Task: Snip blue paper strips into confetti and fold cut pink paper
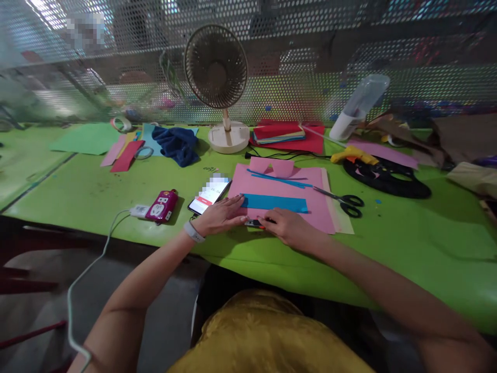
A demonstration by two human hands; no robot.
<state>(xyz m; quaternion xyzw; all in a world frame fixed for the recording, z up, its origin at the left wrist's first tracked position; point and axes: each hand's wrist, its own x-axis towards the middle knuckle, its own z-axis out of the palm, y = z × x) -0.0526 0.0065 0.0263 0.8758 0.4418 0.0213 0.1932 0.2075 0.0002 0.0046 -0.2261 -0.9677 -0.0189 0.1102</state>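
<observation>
A blue paper strip (274, 202) lies on a pink sheet (310, 207) on the green table (97, 191). My left hand (219, 215) lies flat, fingers stretched, pressing the strip's left end and the pink sheet. My right hand (289, 227) is closed on a small dark cutter (254, 223) at the sheet's near edge, just below the strip. Thin blue strips (281, 180) lie further back on the pink sheet, beside a folded pink piece (272, 167).
Scissors (344, 199) lie right of the sheet. A phone (209, 194) and a pink power strip (163, 205) lie to the left. Behind stand a fan (223, 88), stacked coloured paper (279, 133), a blue cloth (176, 144), tape rolls (122, 123), a yellow glue gun (353, 154) and a bottle (359, 106).
</observation>
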